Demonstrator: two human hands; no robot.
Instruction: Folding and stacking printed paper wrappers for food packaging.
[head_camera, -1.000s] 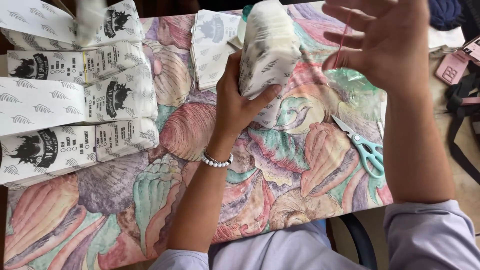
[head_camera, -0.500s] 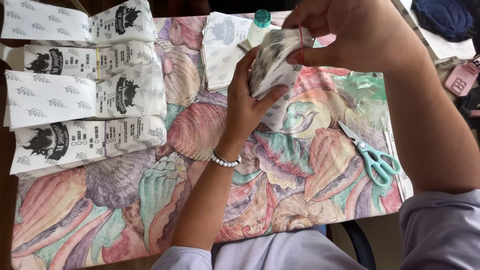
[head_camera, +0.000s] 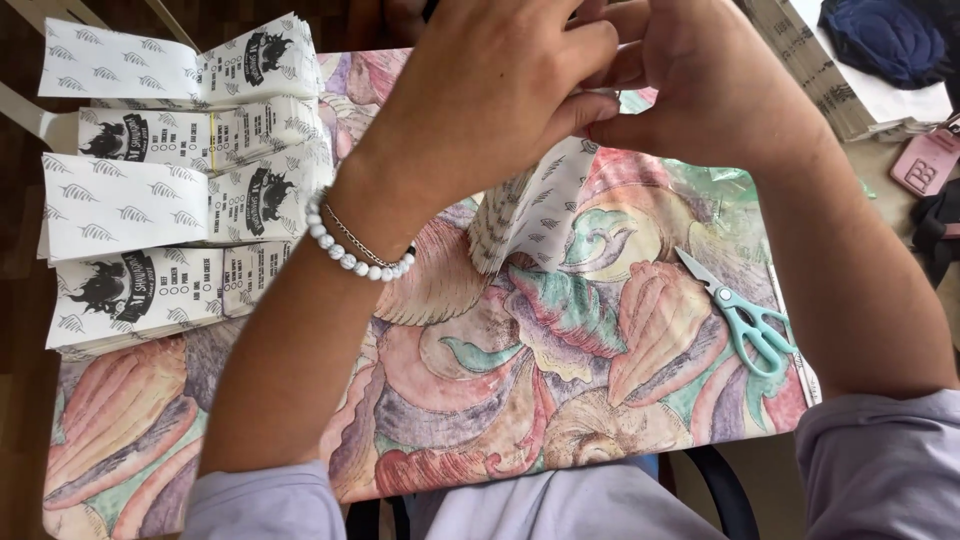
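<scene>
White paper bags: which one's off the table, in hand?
The feather-print bag under both hands, raised at centre; the others lie flat in the stack at left.

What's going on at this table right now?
A person is working with both hands raised close together over a shell-patterned cloth. The left hand and right hand pinch the top of a white paper bag with a leaf print, which hangs down between them. Stacks of flat printed bags lie to the left on the cloth. Teal-handled scissors rest untouched on the right. A beaded bracelet sits on the left wrist.
</scene>
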